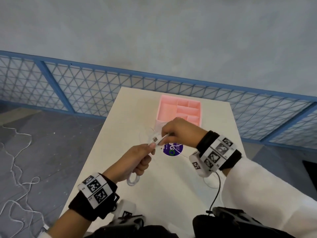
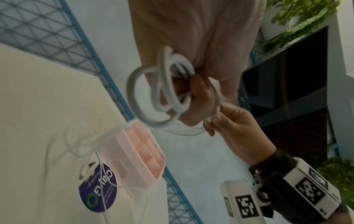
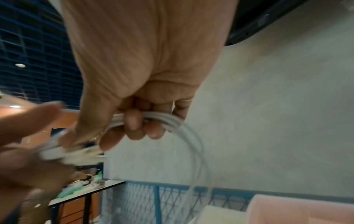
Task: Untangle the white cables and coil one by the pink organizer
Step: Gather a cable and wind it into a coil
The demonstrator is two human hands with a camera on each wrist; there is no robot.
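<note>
- The coiled white cable (image 1: 133,180) hangs as a small bundle of loops from the left hand (image 1: 137,160), at the centre of the head view, lifted off the tabletop (image 1: 171,194).
- From that bundle a short run of cable rises toward the upper right of the frame to a plug end (image 1: 157,140), so the free length lies along a diagonal between the two hands.
- The left hand has its fingers curled round the loops, and thumb and forefinger pinch the cable just below the plug.
- The right hand (image 1: 178,133) sits just above and right of it, fingers curled, pinching the plug end; the two hands are almost touching.
- In the left wrist view the loops (image 2: 162,94) overlap unevenly, so my guess is the coil still needs its last turn and tail tucked in.
- The pink organizer (image 1: 180,109) lies directly beyond the hands, toward the top of the tabletop; the right hand is the nearer and partly covers its near edge.
- Loose thin white cable (image 1: 147,134) lies on the tabletop just left of the organizer's near corner, and a strand crosses a round purple sticker (image 1: 173,149) below the right hand.
- Putting the coil down likely calls for a short forward reach, kept clear of that loose cable.
</note>
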